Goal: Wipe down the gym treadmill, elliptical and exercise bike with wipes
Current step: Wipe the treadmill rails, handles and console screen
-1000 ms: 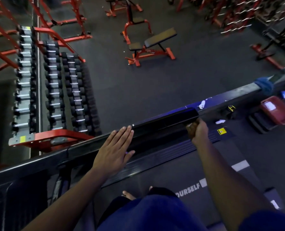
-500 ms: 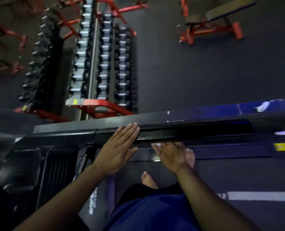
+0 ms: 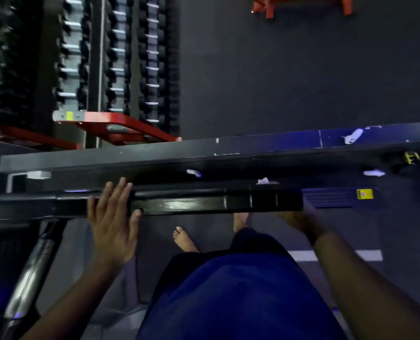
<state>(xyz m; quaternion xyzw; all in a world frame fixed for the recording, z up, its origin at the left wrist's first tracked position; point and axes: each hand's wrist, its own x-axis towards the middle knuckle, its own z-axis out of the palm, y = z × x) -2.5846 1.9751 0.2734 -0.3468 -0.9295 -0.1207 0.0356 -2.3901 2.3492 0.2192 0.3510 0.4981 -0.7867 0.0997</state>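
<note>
I stand on the treadmill and look down over its black handrail (image 3: 191,204), which runs left to right across the view. My left hand (image 3: 113,222) lies flat on the rail's left part, fingers straight and thumb along the near edge. My right hand (image 3: 302,222) is a blur just below the rail's right end; its fingers and any wipe in it cannot be made out. The dark belt (image 3: 400,229) with a white stripe lies below, my bare feet (image 3: 183,239) on it.
Beyond the handrail runs the treadmill's side rail (image 3: 253,146), scuffed with white marks. A red rack of dumbbells (image 3: 115,57) stands at the upper left and a red bench frame (image 3: 299,6) at the top. A shiny upright post (image 3: 32,266) rises at the lower left.
My right hand has slid from the middle of the handrail out to its right end. My left hand has stayed flat on the rail. My view has tilted further down.
</note>
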